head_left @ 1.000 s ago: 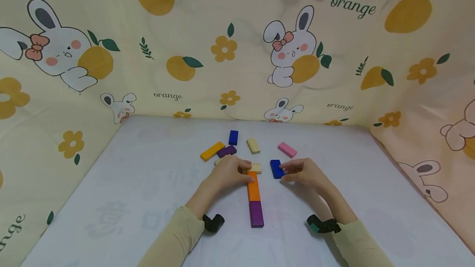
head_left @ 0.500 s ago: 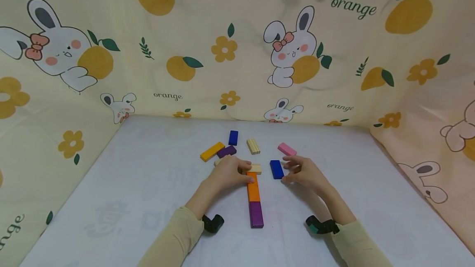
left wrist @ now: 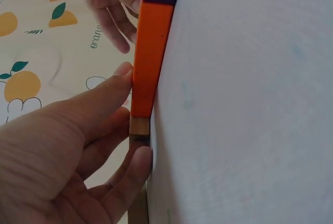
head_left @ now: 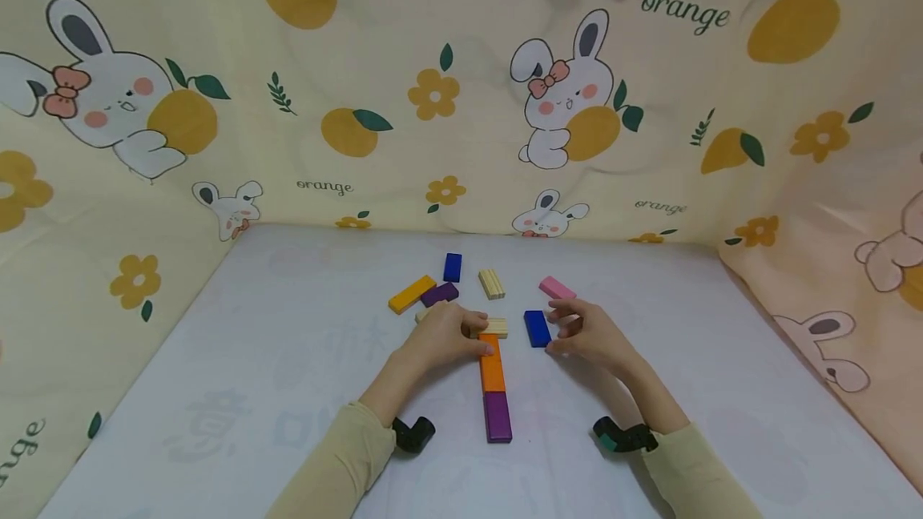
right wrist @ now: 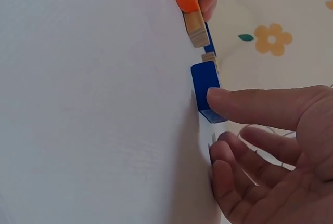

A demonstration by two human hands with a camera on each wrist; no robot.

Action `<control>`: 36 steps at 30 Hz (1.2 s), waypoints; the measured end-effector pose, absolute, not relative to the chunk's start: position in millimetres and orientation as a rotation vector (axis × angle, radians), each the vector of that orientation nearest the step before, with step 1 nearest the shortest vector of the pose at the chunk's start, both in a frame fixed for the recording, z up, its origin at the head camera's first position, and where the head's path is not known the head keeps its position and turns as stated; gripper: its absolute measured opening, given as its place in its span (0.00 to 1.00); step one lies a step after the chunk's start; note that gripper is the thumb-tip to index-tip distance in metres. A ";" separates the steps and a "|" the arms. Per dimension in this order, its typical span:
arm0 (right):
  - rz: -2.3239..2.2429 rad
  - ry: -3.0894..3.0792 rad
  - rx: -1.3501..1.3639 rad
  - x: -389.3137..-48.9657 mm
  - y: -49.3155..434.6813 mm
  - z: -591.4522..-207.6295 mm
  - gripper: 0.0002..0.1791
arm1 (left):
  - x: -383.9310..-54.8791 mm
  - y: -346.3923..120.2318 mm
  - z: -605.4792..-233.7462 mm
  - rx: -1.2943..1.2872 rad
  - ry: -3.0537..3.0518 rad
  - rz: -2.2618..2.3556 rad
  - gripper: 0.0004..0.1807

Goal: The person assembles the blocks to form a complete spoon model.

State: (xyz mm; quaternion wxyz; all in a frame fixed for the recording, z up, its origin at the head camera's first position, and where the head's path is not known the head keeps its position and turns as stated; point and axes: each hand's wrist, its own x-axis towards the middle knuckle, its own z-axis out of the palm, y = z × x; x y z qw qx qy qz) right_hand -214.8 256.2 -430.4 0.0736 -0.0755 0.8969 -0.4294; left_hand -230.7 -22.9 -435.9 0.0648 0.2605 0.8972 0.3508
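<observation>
An orange block and a purple block lie end to end in a line. Crosswise at the orange block's far end lies a plain wooden block, partly hidden by my left hand. The left thumb rests on the orange block, while its other fingers curl about the wooden one's left end. Just to the right, a dark blue block lies flat. My right hand is beside it: in the right wrist view the thumb touches the blue block, and the remaining fingers are loosely bent, apart from it.
Further back lie a pink block, a ridged wooden block, another blue block, a yellow-orange block and a second purple block. Another wooden block peeks out behind the left hand. A printed cloth rises behind the table.
My right fingers have spread off the blue block's right side and lifted slightly, with the thumb staying near its close corner. My left hand and the blocks keep their places.
</observation>
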 end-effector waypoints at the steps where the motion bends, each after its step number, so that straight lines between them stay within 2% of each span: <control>1: -1.286 2.693 -0.227 -215.5 255.9 -430.2 0.39 | -230.5 -23.5 -435.7 0.781 2.704 1.065 0.25; 13: -1.246 2.589 -0.277 -233.9 259.7 -429.7 0.39 | -227.7 -25.2 -434.0 0.705 2.696 1.077 0.26; 27: -1.256 2.596 -0.342 -233.3 262.3 -434.9 0.40 | -227.4 -21.5 -435.0 0.707 2.708 1.067 0.26; 36: -1.208 2.632 -0.276 -232.7 257.4 -432.9 0.36 | -226.6 -21.3 -433.8 0.709 2.710 1.073 0.26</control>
